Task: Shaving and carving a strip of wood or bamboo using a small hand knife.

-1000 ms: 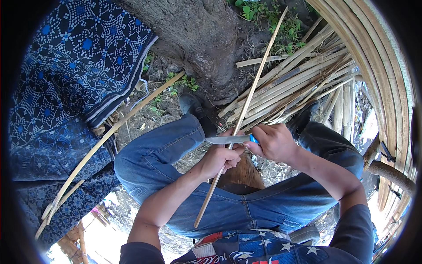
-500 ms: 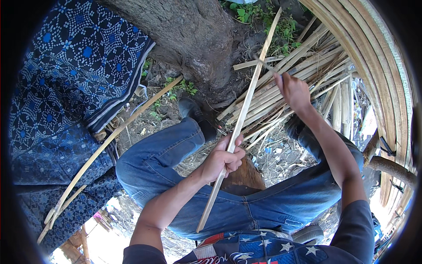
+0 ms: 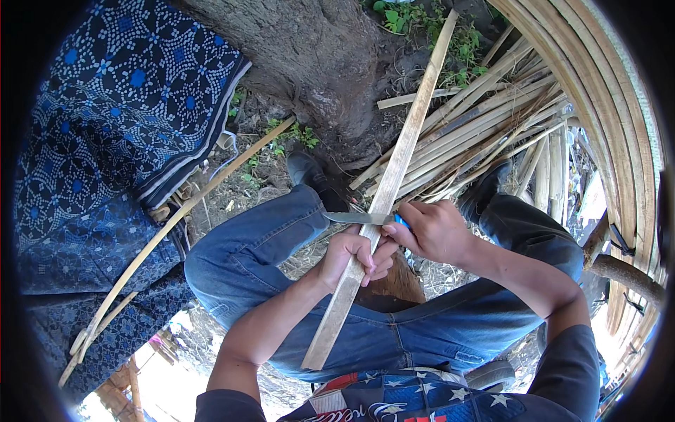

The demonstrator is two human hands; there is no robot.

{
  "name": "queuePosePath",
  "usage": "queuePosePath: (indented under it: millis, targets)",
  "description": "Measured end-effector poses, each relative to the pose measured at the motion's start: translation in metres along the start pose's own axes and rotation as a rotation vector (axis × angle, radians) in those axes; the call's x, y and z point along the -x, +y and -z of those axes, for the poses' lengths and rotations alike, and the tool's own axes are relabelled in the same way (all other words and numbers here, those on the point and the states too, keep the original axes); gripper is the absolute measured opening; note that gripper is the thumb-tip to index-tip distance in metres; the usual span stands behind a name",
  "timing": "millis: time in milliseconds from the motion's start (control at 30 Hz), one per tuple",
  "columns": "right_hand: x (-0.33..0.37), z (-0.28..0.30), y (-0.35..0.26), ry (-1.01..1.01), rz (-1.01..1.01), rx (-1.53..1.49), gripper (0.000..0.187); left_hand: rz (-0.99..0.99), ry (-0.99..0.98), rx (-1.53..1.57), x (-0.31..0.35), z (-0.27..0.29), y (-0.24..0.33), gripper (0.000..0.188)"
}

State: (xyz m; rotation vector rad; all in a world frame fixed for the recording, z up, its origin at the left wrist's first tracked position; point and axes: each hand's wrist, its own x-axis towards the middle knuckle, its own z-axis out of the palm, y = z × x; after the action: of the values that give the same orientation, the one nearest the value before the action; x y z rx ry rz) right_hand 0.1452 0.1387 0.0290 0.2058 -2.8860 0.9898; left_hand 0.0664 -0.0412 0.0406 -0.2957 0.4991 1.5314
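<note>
A long, pale bamboo strip (image 3: 403, 155) slants from near my lap up toward the tree, its broad face turned up. My left hand (image 3: 357, 261) is closed round its lower part, above my thighs. In my right hand (image 3: 436, 231) is a knife (image 3: 357, 218) with a bit of blue showing at the handle. Its blade lies across the strip just above my left hand, with the tip pointing left. Right-hand fingers hide most of the handle.
A tree trunk (image 3: 302, 63) stands ahead. Cut strips (image 3: 485, 119) lie piled right of it, beside bent bamboo lengths (image 3: 598, 91) along the right. Blue patterned cloth (image 3: 105, 155) hangs at left behind a thin curved stick (image 3: 172, 224). A wooden block (image 3: 395, 281) is between my legs.
My right hand has brought the knife from far up the strip down to just above my left hand. The strip has turned, showing its wider face.
</note>
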Motion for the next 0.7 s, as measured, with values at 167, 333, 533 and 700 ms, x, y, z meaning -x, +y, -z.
queuePosePath:
  millis: [167,333,533,700]
  targets:
    - [-0.002,0.001,0.014,0.023,0.089,0.173,0.045,0.012,0.068,-0.041,-0.001,0.002,-0.001,0.037]
    - [-0.003,-0.003,0.025,0.028,0.15,0.248,0.043,0.026,0.018,-0.019,-0.001,0.005,0.0,0.039]
    - [-0.003,-0.006,0.037,0.032,0.136,0.338,0.039,0.034,-0.001,-0.006,-0.001,0.005,0.002,0.041]
    - [-0.005,-0.009,0.049,0.034,0.113,0.391,0.038,0.03,-0.007,0.011,0.0,0.007,0.004,0.041]
